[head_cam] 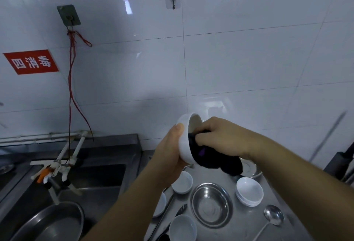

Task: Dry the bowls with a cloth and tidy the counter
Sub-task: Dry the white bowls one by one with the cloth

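Note:
My left hand (168,156) holds a white bowl (184,145) on its side above the counter, its mouth facing right. My right hand (220,135) presses a dark cloth (210,159) into the bowl's mouth, and the cloth hangs down below the rim. Below on the steel counter (272,183) lie a steel bowl (211,205), a stack of white bowls (249,191), a white bowl (183,182), another white bowl (183,228) near the front, and one partly hidden by my left arm (160,205).
A steel ladle (273,217) lies at the right of the counter and a fork (181,210) beside the steel bowl. A steel plate (251,168) sits behind the cloth. The sink (99,183) at left holds a metal basin (55,223) under a tap (57,168). Tiled wall behind.

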`<action>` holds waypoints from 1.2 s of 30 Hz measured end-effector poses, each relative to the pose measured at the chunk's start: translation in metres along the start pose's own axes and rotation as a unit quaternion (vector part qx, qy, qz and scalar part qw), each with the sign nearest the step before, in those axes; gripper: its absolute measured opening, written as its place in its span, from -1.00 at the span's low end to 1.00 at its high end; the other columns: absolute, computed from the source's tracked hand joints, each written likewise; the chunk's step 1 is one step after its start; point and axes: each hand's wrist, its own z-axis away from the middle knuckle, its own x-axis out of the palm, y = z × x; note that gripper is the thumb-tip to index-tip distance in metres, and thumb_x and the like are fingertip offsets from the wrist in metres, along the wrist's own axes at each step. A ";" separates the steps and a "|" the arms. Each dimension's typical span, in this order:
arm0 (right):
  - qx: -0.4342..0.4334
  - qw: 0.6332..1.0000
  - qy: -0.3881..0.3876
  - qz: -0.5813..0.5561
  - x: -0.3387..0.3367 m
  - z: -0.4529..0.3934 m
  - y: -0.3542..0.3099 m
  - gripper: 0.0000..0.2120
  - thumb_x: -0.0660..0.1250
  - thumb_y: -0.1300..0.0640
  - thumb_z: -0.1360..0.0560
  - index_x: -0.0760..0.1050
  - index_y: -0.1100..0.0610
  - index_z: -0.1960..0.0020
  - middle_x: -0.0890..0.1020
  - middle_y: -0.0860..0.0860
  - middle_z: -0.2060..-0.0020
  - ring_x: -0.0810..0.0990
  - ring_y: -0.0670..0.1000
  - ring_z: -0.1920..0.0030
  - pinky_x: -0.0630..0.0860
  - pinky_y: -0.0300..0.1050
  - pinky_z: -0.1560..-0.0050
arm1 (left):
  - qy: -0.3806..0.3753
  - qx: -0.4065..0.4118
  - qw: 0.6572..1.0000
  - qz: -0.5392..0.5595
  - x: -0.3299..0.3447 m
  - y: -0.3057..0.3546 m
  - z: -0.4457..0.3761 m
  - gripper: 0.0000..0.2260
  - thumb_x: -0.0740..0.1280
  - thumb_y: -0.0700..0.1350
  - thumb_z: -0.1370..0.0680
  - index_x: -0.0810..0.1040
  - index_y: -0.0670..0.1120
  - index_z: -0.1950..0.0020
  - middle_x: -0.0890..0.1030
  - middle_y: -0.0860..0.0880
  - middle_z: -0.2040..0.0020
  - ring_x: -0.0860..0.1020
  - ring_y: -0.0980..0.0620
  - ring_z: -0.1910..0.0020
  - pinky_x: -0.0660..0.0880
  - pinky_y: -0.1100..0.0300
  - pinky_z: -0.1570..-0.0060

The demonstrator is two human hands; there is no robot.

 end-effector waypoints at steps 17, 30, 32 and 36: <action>-0.125 0.951 0.170 0.226 0.012 -0.012 0.002 -0.79 0.26 0.14 -0.55 0.62 0.03 -0.11 0.68 -0.03 0.14 0.59 0.07 0.16 0.58 0.09 0.14 | 0.100 0.025 0.995 0.005 0.007 0.006 -0.022 -0.28 0.39 0.29 -0.43 0.50 -0.09 -0.49 0.65 -0.29 -0.31 0.66 -0.29 -0.27 0.60 -0.27 -0.20; 0.167 0.794 0.081 -0.579 0.045 -0.013 0.014 -0.81 0.41 0.07 -0.44 0.70 0.18 0.21 0.65 0.16 0.24 0.67 0.13 0.30 0.64 -0.02 0.24 | 0.068 0.090 0.982 -0.152 -0.030 -0.022 -0.012 -0.34 0.46 0.27 -0.46 0.40 0.18 -0.54 0.63 -0.02 -0.31 0.68 -0.16 -0.20 0.71 -0.11 0.04; 0.188 0.757 0.096 -0.618 0.055 -0.017 0.020 -0.71 0.39 0.03 -0.50 0.72 0.26 0.02 0.70 0.17 0.18 0.71 0.16 0.23 0.70 0.06 0.17 | 0.063 0.093 0.970 -0.216 -0.033 -0.026 -0.009 -0.35 0.44 0.28 -0.45 0.37 0.27 -0.53 0.61 0.16 -0.28 0.66 0.01 -0.22 0.69 0.12 0.04; 0.188 0.767 0.057 -0.611 0.058 -0.015 0.028 -0.44 0.54 -0.22 -0.42 0.72 0.19 -0.20 0.75 0.23 -0.05 0.76 0.27 -0.02 0.71 0.20 0.01 | 0.008 0.079 0.949 -0.307 -0.040 -0.030 -0.005 -0.33 0.47 0.19 -0.45 0.28 0.39 -0.52 0.50 0.38 -0.24 0.57 0.27 -0.21 0.63 0.33 0.03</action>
